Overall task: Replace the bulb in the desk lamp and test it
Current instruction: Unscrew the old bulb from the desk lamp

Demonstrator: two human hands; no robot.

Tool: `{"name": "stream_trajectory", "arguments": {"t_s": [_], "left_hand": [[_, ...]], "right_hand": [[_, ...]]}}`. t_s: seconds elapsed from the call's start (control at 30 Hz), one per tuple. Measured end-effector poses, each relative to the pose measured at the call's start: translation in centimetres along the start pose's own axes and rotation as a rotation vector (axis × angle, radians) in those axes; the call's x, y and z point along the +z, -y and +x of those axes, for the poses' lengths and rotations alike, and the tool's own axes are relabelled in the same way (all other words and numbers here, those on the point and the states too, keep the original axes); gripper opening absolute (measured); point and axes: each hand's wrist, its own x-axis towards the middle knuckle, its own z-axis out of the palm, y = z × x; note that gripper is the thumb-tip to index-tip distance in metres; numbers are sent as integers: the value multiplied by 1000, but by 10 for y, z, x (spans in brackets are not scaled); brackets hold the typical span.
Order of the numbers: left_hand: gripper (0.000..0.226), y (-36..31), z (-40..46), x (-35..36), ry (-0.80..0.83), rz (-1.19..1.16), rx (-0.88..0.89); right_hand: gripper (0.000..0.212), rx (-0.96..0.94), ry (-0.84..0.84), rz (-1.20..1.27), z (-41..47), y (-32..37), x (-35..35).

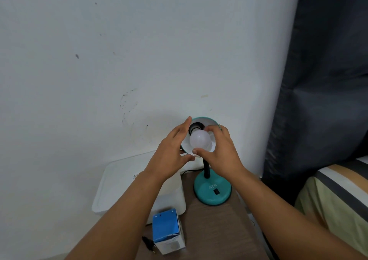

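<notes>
A teal desk lamp stands on its round base at the back of the small table, with a black rocker switch on the base. Its shade is tipped toward me, and a white bulb sits in the black socket inside. My left hand holds the shade's left rim, fingers along the edge and thumb under it. My right hand grips the bulb between thumb below and fingers above.
A blue and white bulb carton stands at the brown table's front, with a black plug beside it. A white lidded box sits left of the lamp. A bed and dark curtain are right.
</notes>
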Motion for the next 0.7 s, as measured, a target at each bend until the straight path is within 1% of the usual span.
{"name": "stream_trajectory", "arguments": {"t_s": [0.07, 0.13, 0.2, 0.3, 0.33, 0.43, 0.5, 0.53, 0.63, 0.7], "left_hand": [[107, 0, 0, -1, -5, -5, 4], [108, 1, -1, 0, -12, -1, 4], [108, 2, -2, 2, -19, -5, 8], [106, 1, -1, 2, -21, -8, 11], [105, 1, -1, 1, -22, -13, 9], [106, 0, -1, 1, -20, -24, 4], [107, 1, 0, 1, -22, -19, 3], [107, 1, 0, 2, -23, -22, 3], [107, 0, -1, 3, -21, -44, 2], [106, -1, 0, 4, -23, -47, 2]], "right_hand": [[63, -28, 61, 12, 0, -3, 0], [67, -58, 110, 46, -1, -7, -3], [72, -82, 125, 64, -3, -9, -6], [80, -80, 92, 48, -3, -8, -6], [80, -56, 63, 38, -3, -7, -5], [69, -7, 10, 17, -3, -6, 1], [63, -23, 29, 17, -3, -5, 3], [63, -34, 43, 26, -3, -5, 3], [73, -35, 52, 50, -3, -4, 1], [70, -37, 48, 47, -4, -3, 1]]}}
